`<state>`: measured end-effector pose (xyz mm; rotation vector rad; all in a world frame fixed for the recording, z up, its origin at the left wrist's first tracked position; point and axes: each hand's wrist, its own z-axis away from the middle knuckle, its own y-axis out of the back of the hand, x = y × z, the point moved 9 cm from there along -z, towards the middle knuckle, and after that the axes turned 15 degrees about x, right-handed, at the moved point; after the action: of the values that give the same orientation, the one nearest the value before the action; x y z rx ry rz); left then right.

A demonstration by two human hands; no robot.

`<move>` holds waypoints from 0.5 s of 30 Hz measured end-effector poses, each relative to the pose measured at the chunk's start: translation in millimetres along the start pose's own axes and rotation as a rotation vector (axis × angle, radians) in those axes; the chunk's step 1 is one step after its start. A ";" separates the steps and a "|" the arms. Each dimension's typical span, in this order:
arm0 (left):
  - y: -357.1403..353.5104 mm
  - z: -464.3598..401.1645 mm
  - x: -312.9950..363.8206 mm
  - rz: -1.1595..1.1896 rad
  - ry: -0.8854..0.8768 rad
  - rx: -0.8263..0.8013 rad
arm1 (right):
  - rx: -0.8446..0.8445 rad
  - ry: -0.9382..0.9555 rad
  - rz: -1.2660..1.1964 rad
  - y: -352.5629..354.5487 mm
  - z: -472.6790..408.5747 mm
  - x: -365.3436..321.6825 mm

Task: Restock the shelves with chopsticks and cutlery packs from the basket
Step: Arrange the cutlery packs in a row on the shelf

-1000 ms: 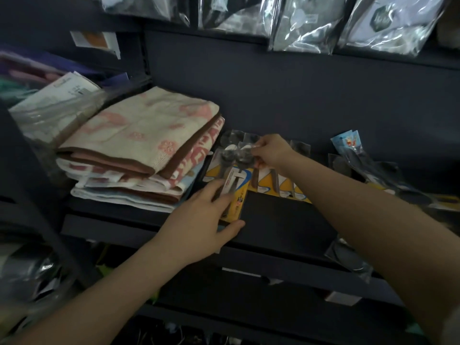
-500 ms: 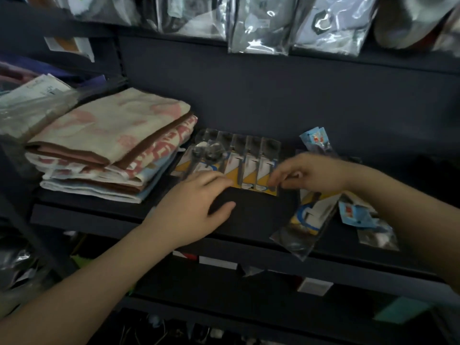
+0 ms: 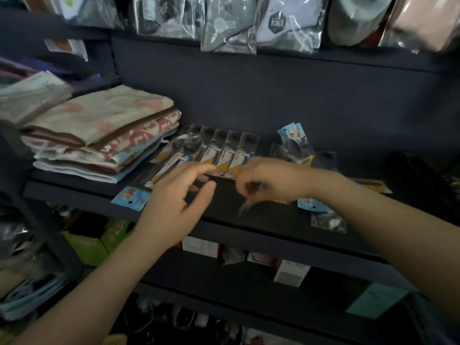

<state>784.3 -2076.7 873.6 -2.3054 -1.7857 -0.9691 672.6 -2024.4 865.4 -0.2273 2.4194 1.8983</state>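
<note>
Several cutlery packs point(image 3: 225, 153) with yellow-and-white cards lie in a row on the dark shelf point(image 3: 268, 220). My left hand point(image 3: 176, 202) hovers just in front of the row, its fingers loosely bent and holding nothing. My right hand point(image 3: 271, 180) is beside it at the middle of the shelf, fingertips curled down and pinching a blurred clear-wrapped pack point(image 3: 245, 207). A blue-carded pack point(image 3: 132, 197) lies at the shelf's front edge on the left. Another blue pack point(image 3: 311, 205) lies under my right wrist, and two more point(image 3: 291, 131) stand at the back.
A stack of folded towels point(image 3: 99, 138) fills the shelf's left end. A clear bag point(image 3: 328, 222) overhangs the front edge at the right. Bagged goods point(image 3: 229, 28) hang from the shelf above. Boxes point(image 3: 201, 247) sit on the shelf below.
My left hand has lifted off the shelf and loosened. My right hand has moved left to the shelf's middle. A blue pack now lies at the left front edge.
</note>
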 end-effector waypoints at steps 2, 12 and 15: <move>7.7 2.8 0.9 0.120 0.122 0.077 | 0.250 0.057 -0.053 37.8 -6.2 -7.4; 7.8 2.6 -4.8 0.019 0.264 0.155 | 0.923 0.001 -0.639 143.1 -14.9 -28.4; 18.3 0.0 -8.0 -0.036 0.236 0.155 | 0.957 -0.107 -0.767 136.5 -28.4 -14.8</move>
<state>799.7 -2089.4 875.3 -1.9835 -1.7436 -1.0202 667.9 -2019.1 1005.4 -0.7849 2.3384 0.3776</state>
